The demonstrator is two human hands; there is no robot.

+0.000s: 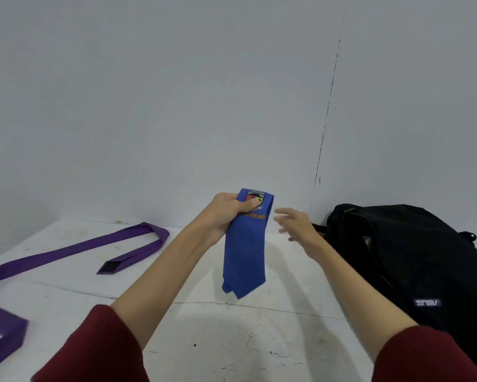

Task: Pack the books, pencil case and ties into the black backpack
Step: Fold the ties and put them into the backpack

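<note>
My left hand (227, 213) grips a folded blue tie (245, 255) near its top, where a crest and orange lettering show. The tie hangs down above the white table (232, 340). My right hand (295, 224) hovers open just to the right of the tie, fingers spread, holding nothing. The black backpack (413, 257) lies on the table at the right, its top opening facing my right hand. A long purple tie (74, 252) lies unfolded on the table at the left, looping back near the wall.
A pale wall (176, 106) rises directly behind the table. Part of the purple tie runs off the left edge of the table toward the near corner. Books and a pencil case are not in view.
</note>
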